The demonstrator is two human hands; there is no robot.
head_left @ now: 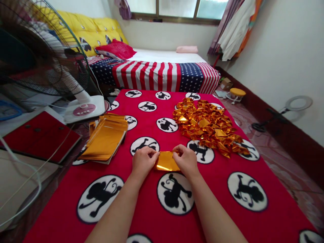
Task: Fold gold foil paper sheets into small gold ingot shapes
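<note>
A small sheet of gold foil paper (166,161) lies on the red blanket (217,189) between my two hands. My left hand (143,161) pinches its left edge with the fingers closed. My right hand (186,159) grips its right edge, fingers curled over the top. A stack of flat gold foil sheets (106,138) rests to the left of my hands. A heap of folded gold foil pieces (207,125) is piled beyond my right hand.
A standing fan (37,50) and its white base (84,108) are at the left, next to a red box (37,135) and white cables. A bed with a flag-pattern cover (157,74) lies beyond. A ring light (298,103) stands on the right floor.
</note>
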